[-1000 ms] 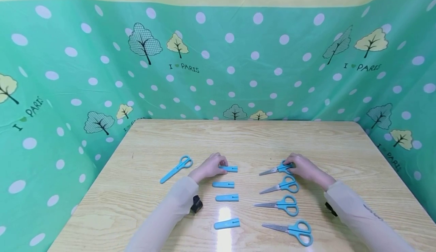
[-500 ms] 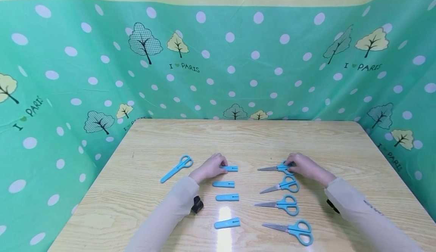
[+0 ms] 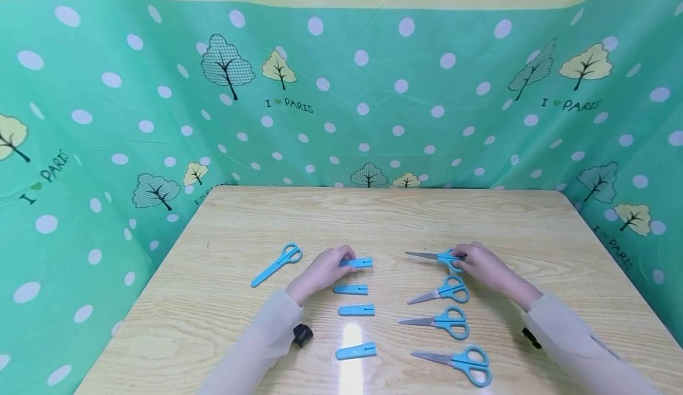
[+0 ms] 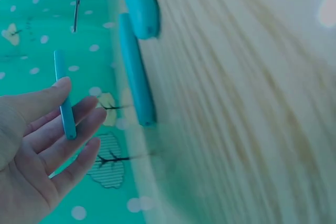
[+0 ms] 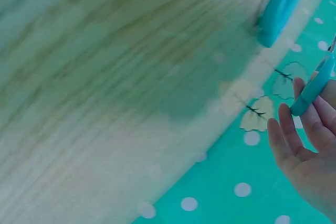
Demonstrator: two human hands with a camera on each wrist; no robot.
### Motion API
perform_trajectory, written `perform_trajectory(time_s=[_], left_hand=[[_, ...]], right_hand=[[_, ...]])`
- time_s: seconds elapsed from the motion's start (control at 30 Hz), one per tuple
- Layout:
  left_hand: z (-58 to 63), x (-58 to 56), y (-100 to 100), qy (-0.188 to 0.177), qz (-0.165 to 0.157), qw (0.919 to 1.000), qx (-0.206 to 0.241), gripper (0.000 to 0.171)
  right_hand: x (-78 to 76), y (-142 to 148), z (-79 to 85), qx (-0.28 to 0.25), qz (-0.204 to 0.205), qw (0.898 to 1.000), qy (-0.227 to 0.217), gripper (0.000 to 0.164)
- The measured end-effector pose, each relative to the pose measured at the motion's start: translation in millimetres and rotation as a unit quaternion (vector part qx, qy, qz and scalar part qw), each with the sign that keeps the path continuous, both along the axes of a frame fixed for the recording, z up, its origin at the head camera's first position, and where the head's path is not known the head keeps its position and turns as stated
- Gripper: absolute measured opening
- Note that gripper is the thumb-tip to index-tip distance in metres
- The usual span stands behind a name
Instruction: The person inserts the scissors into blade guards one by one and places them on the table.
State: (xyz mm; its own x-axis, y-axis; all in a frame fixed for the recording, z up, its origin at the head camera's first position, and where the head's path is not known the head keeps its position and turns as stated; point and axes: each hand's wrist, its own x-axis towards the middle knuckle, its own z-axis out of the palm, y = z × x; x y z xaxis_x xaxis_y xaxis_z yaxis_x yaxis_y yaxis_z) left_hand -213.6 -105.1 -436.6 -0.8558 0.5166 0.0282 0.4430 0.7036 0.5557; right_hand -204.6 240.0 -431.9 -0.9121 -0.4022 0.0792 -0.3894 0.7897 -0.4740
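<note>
My left hand (image 3: pixel 329 266) pinches a blue scissors sheath (image 3: pixel 363 262) between thumb and fingers, its slotted end toward the right. In the left wrist view the sheath (image 4: pixel 66 116) is off the table, with the thumb on one side and fingers on the other. Across from it, my right hand (image 3: pixel 482 266) holds a pair of scissors (image 3: pixel 443 257) by the blue handle, blades pointing left toward the sheath. The right wrist view shows the handle (image 5: pixel 314 88) raised off the table in the fingers. A gap separates blade tip and sheath.
Below the left hand lie three more sheaths (image 3: pixel 350 289) in a column. Three bare scissors (image 3: pixel 446 290) lie in a column below the right hand, blades leftward. One sheathed pair of scissors (image 3: pixel 274 266) rests left of the left hand. A polka-dot curtain (image 3: pixel 331 98) hangs behind the wooden table (image 3: pixel 373 217).
The blades in my right hand have swung up from a downward slant to roughly level, and that hand has shifted slightly right. The left hand has tilted a little, still holding the sheath.
</note>
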Motion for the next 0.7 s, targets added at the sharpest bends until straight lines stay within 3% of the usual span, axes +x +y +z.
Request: perform_trajectory(time_s=[0.13,0.37,0.57,0.7], left_hand=[[7.9,11.2,-1,0.022,-0.002,0.9996,0.016,0.020],[26.3,31.7,0,0.061,-0.016,0.9975,0.030,0.020],[37.0,44.2,0,0.098,-0.039,0.9930,0.052,0.020],[43.3,51.2,0,0.137,-0.057,0.9864,0.070,0.021]], right_hand=[[16.1,-4,10.3,-0.020,-0.014,1.000,0.018,0.017],[43.7,-17,30.1,-0.029,0.005,0.994,0.102,0.017],[62.2,-28,46.3,-0.043,0.055,0.974,0.217,0.027],[68.8,-31,52.6,-0.052,0.075,0.964,0.249,0.031]])
